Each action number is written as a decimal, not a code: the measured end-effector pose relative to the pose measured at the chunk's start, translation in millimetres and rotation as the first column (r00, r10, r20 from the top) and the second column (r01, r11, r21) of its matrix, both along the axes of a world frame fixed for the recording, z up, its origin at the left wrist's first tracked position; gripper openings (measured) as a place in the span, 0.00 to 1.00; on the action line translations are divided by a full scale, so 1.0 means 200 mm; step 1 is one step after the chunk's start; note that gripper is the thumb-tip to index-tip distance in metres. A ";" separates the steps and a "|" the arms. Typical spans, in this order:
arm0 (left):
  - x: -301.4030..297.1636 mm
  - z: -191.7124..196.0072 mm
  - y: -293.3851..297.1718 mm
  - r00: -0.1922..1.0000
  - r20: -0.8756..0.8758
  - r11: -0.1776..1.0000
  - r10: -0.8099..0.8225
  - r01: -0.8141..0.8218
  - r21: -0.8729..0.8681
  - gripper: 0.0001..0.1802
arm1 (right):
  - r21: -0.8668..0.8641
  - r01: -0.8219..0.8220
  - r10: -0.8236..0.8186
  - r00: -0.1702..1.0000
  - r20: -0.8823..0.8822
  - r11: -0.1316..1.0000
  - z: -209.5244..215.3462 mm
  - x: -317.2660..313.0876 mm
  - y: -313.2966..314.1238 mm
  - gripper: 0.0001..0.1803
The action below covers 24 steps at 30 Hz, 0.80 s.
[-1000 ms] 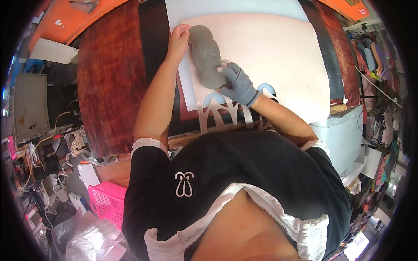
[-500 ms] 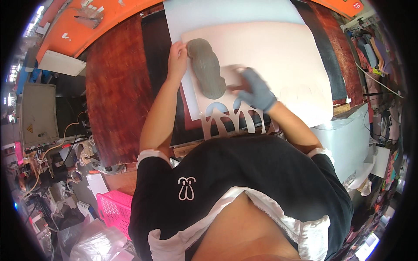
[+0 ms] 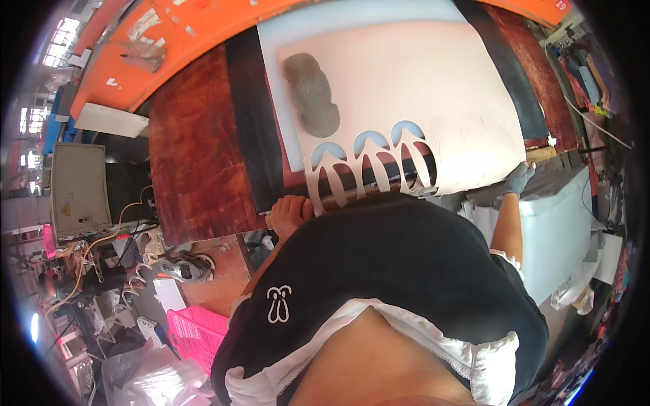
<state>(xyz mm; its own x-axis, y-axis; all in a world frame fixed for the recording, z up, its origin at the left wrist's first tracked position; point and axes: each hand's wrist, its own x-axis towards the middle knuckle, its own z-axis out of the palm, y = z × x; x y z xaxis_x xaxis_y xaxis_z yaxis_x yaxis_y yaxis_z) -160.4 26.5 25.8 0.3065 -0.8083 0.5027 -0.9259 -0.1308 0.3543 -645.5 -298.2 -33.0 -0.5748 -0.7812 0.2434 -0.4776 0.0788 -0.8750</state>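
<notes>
A grey-green cutting die [image 3: 311, 95], long with wavy sides, lies flat on a pale pink sheet [image 3: 406, 81], near its left edge. Along the sheet's near side run several arch-shaped cut-outs with thin strips between them. My left hand [image 3: 291, 215] is at the table's front edge, left of the strips, its fingers curled over the edge. My right hand [image 3: 518, 178], in a grey glove with bare fingertips, rests at the front edge by the sheet's near right corner, fingers stretched out. Neither hand touches the die.
Beneath the pink sheet lie a light blue sheet [image 3: 271, 51] and a black mat [image 3: 247, 115] on a reddish-brown board [image 3: 193, 149]. An orange machine beam [image 3: 196, 34] spans the far side. A pink basket [image 3: 196, 331] stands low left; a grey electrical box [image 3: 80, 189] is farther left.
Both hands have left the die and drawn back to the table's front edge, the left nearer to me, the right outward to the right. The die stays on the sheet; the view has shifted.
</notes>
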 end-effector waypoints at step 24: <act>1.28 0.04 -1.68 0.946 0.214 0.968 0.243 -0.221 -0.122 0.14 | -0.326 -0.616 0.606 0.782 -0.144 0.717 1.06 1.16 -2.14 0.22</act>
